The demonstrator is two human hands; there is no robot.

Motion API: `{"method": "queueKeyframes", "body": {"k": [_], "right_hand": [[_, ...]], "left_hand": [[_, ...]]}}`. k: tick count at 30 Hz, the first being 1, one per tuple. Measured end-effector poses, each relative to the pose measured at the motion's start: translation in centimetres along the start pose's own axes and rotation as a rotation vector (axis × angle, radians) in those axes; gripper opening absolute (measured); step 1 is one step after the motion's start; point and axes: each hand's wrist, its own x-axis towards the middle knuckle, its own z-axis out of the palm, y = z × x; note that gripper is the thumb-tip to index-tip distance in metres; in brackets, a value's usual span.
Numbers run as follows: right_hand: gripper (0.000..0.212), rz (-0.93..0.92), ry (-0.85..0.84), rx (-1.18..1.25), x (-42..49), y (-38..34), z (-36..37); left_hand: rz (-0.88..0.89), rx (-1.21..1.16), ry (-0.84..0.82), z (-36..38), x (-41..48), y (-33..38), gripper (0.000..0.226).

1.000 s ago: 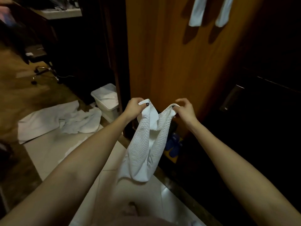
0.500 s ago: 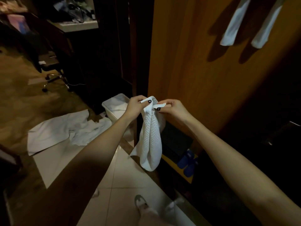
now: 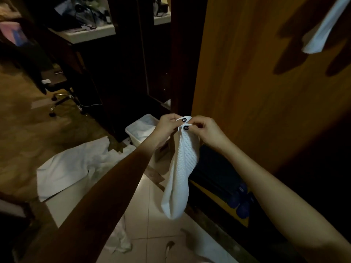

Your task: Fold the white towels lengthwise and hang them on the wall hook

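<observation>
A white waffle-weave towel (image 3: 180,171) hangs folded lengthwise into a narrow strip, its top corners pinched together between the left hand (image 3: 167,125) and the right hand (image 3: 207,130). A second white towel (image 3: 322,27) hangs high at the upper right, its top out of frame. A larger white towel (image 3: 76,168) lies crumpled on the floor at left

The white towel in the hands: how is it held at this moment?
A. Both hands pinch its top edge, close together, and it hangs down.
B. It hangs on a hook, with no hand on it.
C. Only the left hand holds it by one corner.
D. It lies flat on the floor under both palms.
A: the left hand and the right hand pinch the top of the white towel side by side, and it hangs down doubled.
</observation>
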Motion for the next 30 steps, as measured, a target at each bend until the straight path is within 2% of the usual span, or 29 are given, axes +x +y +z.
{"method": "queueKeyframes", "body": {"k": [4, 7, 9, 12, 17, 22, 25, 30], "right_hand": [[0.008, 0.018, 0.062, -0.036, 2.7, -0.8, 0.6], [0.006, 0.049, 0.127, -0.041, 4.2, -1.1, 1.0], [0.007, 0.066, 0.16, -0.046, 5.1, -1.3, 1.4], [0.012, 0.094, 0.209, -0.075, 6.0, -1.8, 2.0], [0.013, 0.122, 0.336, -0.119, 6.7, -2.4, 2.7], [0.017, 0.147, 0.408, -0.155, 6.4, -1.8, 2.2], [0.013, 0.162, 0.421, -0.113, 6.0, -1.3, 1.7], [0.011, 0.2, 0.37, -0.093, 5.3, -1.4, 0.2]], "left_hand": [[-0.046, -0.073, -0.133, -2.1, 2.1, 0.2, 0.012], [-0.06, -0.156, -0.15, -3.0, 3.5, 0.4, 0.009], [-0.089, -0.235, -0.169, -3.6, 4.4, 0.3, 0.016], [-0.141, -0.344, -0.273, -4.5, 5.5, -0.1, 0.026], [-0.195, -0.459, -0.441, -5.2, 6.8, 0.0, 0.028], [-0.141, -0.329, -0.585, -4.9, 7.6, 0.8, 0.022], [-0.098, -0.195, -0.623, -4.3, 7.7, 1.4, 0.017], [0.123, 0.071, -0.623, -2.7, 8.3, 2.7, 0.016]]}}
